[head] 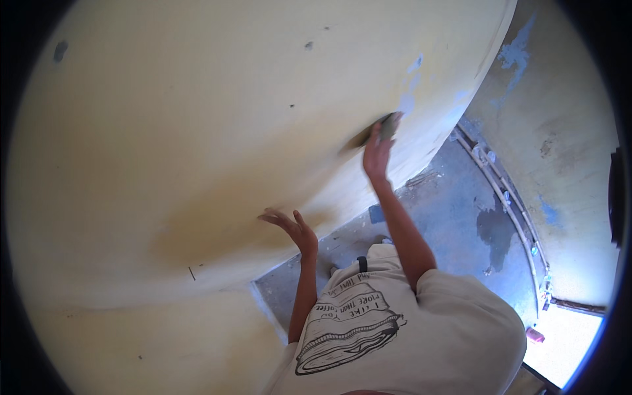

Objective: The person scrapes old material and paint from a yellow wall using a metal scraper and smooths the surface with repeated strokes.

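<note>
My right hand grips a flat greyish pad, possibly sandpaper or a sanding block, and holds it to the cream-painted wall. Motion blur hides its exact kind. Just above the pad, bluish patches show where the paint differs. Lower and to the left, my left hand is empty with its fingers spread towards the same wall. Whether its blurred fingertips touch the surface, I cannot tell. Small dark marks dot the wall, and shadows of both arms fall across it.
Long thin poles lie on the grey floor along the right-hand wall. A dark stain marks the floor. A blue flat object rests by the wall's foot. A pinkish object lies near a bright opening.
</note>
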A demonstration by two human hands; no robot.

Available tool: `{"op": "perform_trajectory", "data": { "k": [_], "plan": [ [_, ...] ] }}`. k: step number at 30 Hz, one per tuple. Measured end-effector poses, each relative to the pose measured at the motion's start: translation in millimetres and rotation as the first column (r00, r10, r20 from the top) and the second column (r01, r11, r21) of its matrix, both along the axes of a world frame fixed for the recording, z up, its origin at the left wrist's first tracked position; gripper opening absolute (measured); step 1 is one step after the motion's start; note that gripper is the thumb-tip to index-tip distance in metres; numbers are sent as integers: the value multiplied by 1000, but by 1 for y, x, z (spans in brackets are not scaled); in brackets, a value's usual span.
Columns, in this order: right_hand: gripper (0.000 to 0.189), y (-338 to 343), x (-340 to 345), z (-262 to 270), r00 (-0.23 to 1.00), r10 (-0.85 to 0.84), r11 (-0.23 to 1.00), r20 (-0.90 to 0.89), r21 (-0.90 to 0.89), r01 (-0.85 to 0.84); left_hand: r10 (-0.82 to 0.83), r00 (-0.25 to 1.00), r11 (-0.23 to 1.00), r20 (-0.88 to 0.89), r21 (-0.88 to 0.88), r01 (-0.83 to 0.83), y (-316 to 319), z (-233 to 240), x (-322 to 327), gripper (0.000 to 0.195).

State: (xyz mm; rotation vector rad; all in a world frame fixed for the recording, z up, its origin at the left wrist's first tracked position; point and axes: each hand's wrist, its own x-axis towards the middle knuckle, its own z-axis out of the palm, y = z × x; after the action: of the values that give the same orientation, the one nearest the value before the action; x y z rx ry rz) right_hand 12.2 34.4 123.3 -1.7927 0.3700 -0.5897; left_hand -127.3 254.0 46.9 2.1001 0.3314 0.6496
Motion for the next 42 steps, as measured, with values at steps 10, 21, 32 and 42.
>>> {"op": "perform_trajectory", "data": {
  "k": [10,21,32,42],
  "plan": [
    [60,107,-112,5,921,354,935,161,-60,-349,-156,987,967,47,-197,163,2,24,-12,78],
    [28,96,-251,-43,823,436,874,-365,-44,-483,-618,778,608,-113,-696,382,6,4,-72,62],
    [28,-1,-266,-22,858,347,907,-378,-96,-409,-744,648,447,-162,-842,303,-37,-6,-88,62],
    [21,-162,-275,-49,821,530,799,-213,-201,-567,-858,427,297,-286,-954,-43,-179,4,-132,49]
  ]
}}
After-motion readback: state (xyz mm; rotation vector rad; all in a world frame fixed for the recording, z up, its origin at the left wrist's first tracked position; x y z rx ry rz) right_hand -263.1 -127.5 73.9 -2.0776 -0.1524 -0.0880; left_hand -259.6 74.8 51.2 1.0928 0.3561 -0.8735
